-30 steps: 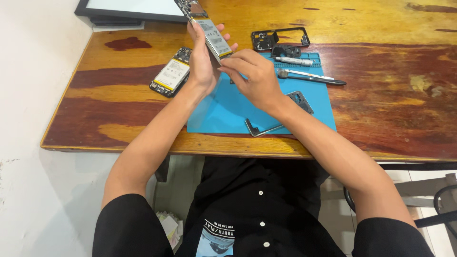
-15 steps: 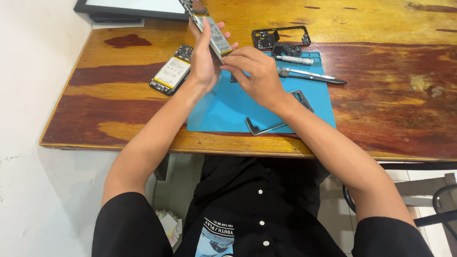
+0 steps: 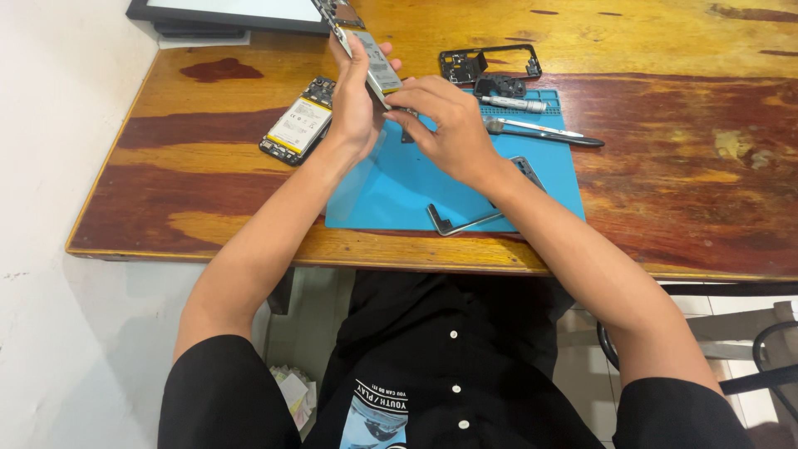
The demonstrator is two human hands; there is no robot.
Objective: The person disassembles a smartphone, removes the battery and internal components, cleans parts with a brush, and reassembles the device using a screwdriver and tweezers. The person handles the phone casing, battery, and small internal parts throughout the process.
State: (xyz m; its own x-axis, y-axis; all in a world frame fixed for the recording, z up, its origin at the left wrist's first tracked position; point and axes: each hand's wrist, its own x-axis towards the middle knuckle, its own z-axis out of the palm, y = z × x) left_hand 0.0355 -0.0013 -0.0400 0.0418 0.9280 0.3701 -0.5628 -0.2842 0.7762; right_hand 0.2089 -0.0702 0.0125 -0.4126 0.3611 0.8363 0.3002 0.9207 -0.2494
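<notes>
Left hand (image 3: 353,104) grips one opened phone (image 3: 366,54) tilted up above the blue mat (image 3: 391,187), right hand (image 3: 449,125) pinches its lower edge, and there's one more opened phone (image 3: 301,125) plus two tools (image 3: 532,129) on the table (image 3: 665,208).

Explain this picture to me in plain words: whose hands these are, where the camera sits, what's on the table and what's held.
The camera sits on a person's head and looks down at their own two bare hands. The left hand holds an opened phone up on edge; the right hand touches its lower end. Below them a blue mat lies on a wooden table. Another opened phone lies left of the mat. A black frame, a screwdriver and tweezers lie behind the hands.
</notes>
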